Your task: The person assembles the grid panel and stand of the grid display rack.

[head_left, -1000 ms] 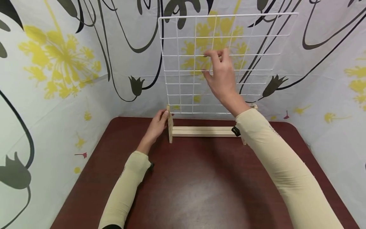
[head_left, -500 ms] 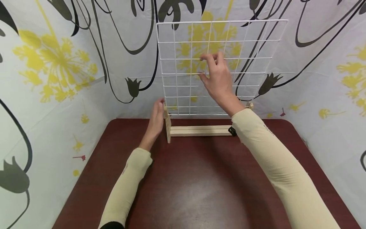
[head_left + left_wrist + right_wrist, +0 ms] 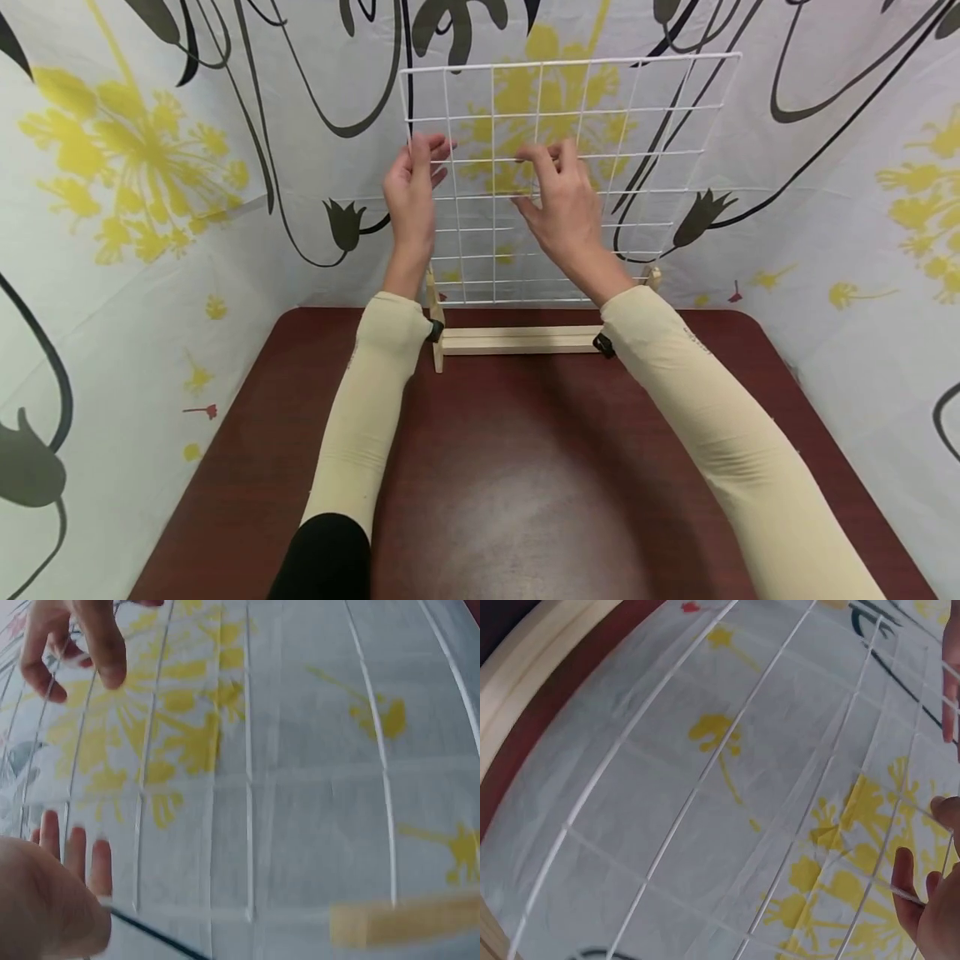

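Observation:
A white wire grid [image 3: 493, 200] stands upright above a wooden frame [image 3: 525, 340], its bottom corners by the frame's side posts. The right hand [image 3: 566, 208] grips wires near the grid's middle with bent fingers, seen also in the right wrist view [image 3: 941, 915]. At the grid's left edge, the left hand [image 3: 414, 200] is raised with loosely extended fingers. In the left wrist view the left hand's fingers [image 3: 77, 851] are fairly straight beside the wires; whether they touch the edge wire I cannot tell.
The frame stands near the back edge of a dark red table [image 3: 510, 467]. Patterned fabric [image 3: 300, 167] with yellow and dark plant shapes hangs behind and at both sides. The right forearm [image 3: 712, 400] reaches across the frame's right end.
From the frame's left post, the left hand has let go and risen to the grid's left edge. The right hand still grips the grid, whose top sits slightly lower in view.

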`<state>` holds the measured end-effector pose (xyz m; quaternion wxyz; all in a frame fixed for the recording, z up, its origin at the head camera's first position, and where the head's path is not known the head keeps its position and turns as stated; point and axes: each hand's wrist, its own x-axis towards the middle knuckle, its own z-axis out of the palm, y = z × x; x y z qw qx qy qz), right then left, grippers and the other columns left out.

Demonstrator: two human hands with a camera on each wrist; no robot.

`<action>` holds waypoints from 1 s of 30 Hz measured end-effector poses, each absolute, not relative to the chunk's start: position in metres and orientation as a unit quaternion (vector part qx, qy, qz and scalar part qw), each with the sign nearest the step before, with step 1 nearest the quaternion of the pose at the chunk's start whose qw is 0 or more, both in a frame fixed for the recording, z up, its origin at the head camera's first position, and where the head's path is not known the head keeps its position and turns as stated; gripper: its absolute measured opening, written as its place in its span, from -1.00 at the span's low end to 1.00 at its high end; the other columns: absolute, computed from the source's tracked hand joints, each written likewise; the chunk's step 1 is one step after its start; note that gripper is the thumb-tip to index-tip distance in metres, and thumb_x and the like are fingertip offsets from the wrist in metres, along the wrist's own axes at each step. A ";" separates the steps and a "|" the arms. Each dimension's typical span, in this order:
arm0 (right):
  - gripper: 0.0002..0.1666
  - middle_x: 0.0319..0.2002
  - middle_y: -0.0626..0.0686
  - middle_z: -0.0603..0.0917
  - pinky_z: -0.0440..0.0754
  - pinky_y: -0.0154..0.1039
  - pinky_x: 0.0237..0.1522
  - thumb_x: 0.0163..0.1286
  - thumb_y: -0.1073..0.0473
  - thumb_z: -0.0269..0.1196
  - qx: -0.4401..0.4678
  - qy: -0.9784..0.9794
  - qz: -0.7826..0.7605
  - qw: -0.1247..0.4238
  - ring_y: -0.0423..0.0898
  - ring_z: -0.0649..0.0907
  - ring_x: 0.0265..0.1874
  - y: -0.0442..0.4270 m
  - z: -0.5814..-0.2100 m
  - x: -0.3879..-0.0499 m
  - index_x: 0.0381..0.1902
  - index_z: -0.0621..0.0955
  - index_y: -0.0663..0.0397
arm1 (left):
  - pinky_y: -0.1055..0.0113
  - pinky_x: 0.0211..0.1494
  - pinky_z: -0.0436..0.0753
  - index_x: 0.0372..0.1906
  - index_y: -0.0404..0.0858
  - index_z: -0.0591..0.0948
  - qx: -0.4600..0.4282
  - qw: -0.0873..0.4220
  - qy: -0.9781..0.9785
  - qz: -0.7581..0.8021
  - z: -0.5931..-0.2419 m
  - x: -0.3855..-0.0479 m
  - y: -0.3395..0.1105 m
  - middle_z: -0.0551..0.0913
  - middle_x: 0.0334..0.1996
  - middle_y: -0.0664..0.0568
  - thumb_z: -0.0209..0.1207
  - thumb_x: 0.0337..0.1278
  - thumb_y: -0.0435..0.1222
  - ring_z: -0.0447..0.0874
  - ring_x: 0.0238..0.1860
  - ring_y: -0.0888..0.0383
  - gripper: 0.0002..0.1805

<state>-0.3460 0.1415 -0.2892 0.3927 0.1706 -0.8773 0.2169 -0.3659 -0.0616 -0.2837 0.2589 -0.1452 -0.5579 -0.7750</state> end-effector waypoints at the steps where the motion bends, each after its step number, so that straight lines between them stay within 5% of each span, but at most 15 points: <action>1: -0.40 0.17 0.14 0.46 0.67 0.19 -0.33 0.37 0.11 0.50 0.172 -0.877 0.221 0.391 0.24 0.61 0.11 0.142 -0.289 -0.346 0.29 0.52 -0.23 | 0.13 0.25 0.77 -0.01 -0.25 0.76 -0.136 0.262 -0.549 -0.782 -0.282 -0.366 -0.059 0.87 -0.07 -0.06 -0.04 0.71 -0.03 0.80 0.16 -0.11 -0.54; 5: -0.40 0.22 0.15 0.44 0.65 0.16 -0.30 0.38 0.11 0.48 0.182 -0.881 0.231 0.370 0.24 0.60 0.15 0.144 -0.288 -0.343 0.31 0.51 -0.22 | 0.22 0.09 0.81 -0.19 -0.21 0.80 -0.096 0.272 -0.504 -0.814 -0.278 -0.368 -0.053 0.88 -0.22 0.00 0.04 0.65 0.01 0.86 0.01 -0.04 -0.54; 12: -0.35 0.50 0.10 0.36 0.63 0.11 -0.44 0.53 -0.19 0.28 0.239 -0.891 0.172 0.345 0.17 0.70 0.18 0.165 -0.280 -0.326 0.50 0.40 -0.40 | 0.21 0.08 0.81 -0.31 -0.25 0.79 -0.091 0.306 -0.474 -0.820 -0.281 -0.369 -0.050 0.86 -0.33 -0.01 0.09 0.64 -0.08 0.87 -0.20 0.10 -0.56; 15: -0.42 0.45 0.13 0.44 0.55 0.02 -0.60 0.56 -0.14 0.23 0.270 -0.853 0.146 0.423 0.15 0.79 0.07 0.181 -0.282 -0.324 0.47 0.43 -0.33 | 0.16 0.13 0.80 -0.32 -0.25 0.79 -0.092 0.313 -0.471 -0.820 -0.282 -0.369 -0.049 0.85 -0.35 -0.01 0.10 0.64 -0.09 0.87 -0.20 0.10 -0.56; 17: -0.50 0.31 0.18 0.53 0.44 -0.04 -0.64 0.54 -0.05 0.22 0.257 -0.813 0.154 0.499 0.13 0.78 -0.18 0.193 -0.285 -0.324 0.38 0.49 -0.19 | 0.10 0.18 0.79 -0.33 -0.25 0.79 -0.094 0.314 -0.472 -0.818 -0.281 -0.370 -0.047 0.85 -0.35 -0.01 0.10 0.64 -0.08 0.87 -0.19 0.07 -0.56; 21: -0.65 0.04 0.17 0.58 0.46 -0.21 -0.33 0.37 0.15 0.24 0.132 -0.729 0.304 0.599 0.04 0.59 -0.20 0.212 -0.285 -0.323 0.09 0.59 0.06 | 0.06 0.23 0.76 -0.33 -0.25 0.78 -0.095 0.317 -0.482 -0.812 -0.282 -0.369 -0.046 0.85 -0.34 -0.02 0.10 0.63 -0.07 0.87 -0.15 0.02 -0.56; 24: -0.64 0.06 -0.02 0.50 0.42 -0.37 0.00 0.35 0.29 0.21 0.002 -0.660 0.479 0.579 -0.15 0.47 0.01 0.224 -0.278 -0.318 0.11 0.51 0.06 | 0.13 0.21 0.77 -0.34 -0.24 0.77 -0.089 0.321 -0.493 -0.804 -0.285 -0.368 -0.045 0.84 -0.33 -0.02 0.11 0.62 -0.05 0.87 -0.14 0.03 -0.56; 30: -0.71 0.20 -0.06 0.54 0.45 -0.43 0.10 0.64 0.23 0.08 -0.084 -0.600 0.657 0.449 -0.27 0.50 0.11 0.243 -0.274 -0.311 0.23 0.52 0.05 | 0.20 0.18 0.78 -0.35 -0.22 0.76 -0.085 0.333 -0.503 -0.793 -0.289 -0.367 -0.044 0.85 -0.33 -0.02 0.10 0.62 -0.04 0.87 -0.15 0.08 -0.55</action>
